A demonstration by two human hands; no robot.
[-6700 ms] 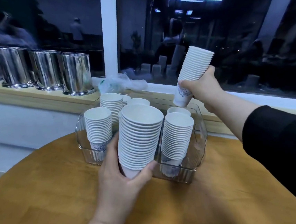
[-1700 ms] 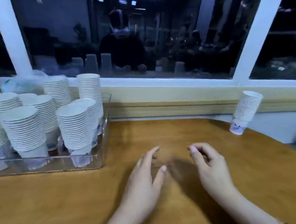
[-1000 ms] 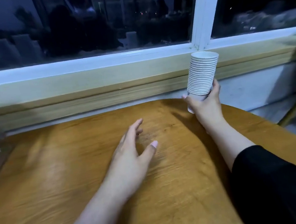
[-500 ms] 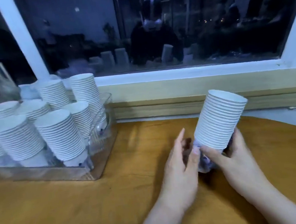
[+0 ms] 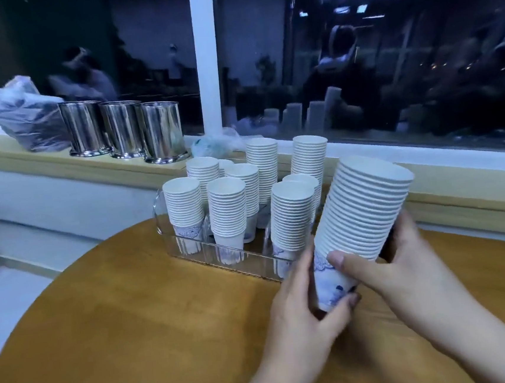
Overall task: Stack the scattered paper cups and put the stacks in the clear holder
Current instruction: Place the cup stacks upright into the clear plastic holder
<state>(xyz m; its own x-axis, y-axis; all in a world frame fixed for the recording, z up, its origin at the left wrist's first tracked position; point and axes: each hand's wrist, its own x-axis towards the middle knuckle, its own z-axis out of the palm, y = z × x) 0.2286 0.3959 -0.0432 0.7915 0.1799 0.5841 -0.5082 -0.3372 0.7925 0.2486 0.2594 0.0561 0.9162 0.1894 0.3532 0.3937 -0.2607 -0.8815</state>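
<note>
Compared with half a second earlier, the stack [image 5: 361,211] was nearer the holder [image 5: 236,256], tilted right above the surface [image 5: 134,326]. The left hand [image 5: 306,315] and the right hand [image 5: 397,267] both gripped its bottom. The holder contained many upright cup stacks [image 5: 228,212].

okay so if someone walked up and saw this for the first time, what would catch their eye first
Probably the tall cup stack near the table's right side, tilted and gripped at its base by the left hand and the right hand. Just behind it, the clear holder is crowded with many more white stacks. On the sill at back left, three shiny steel canisters stand in a row.
</note>
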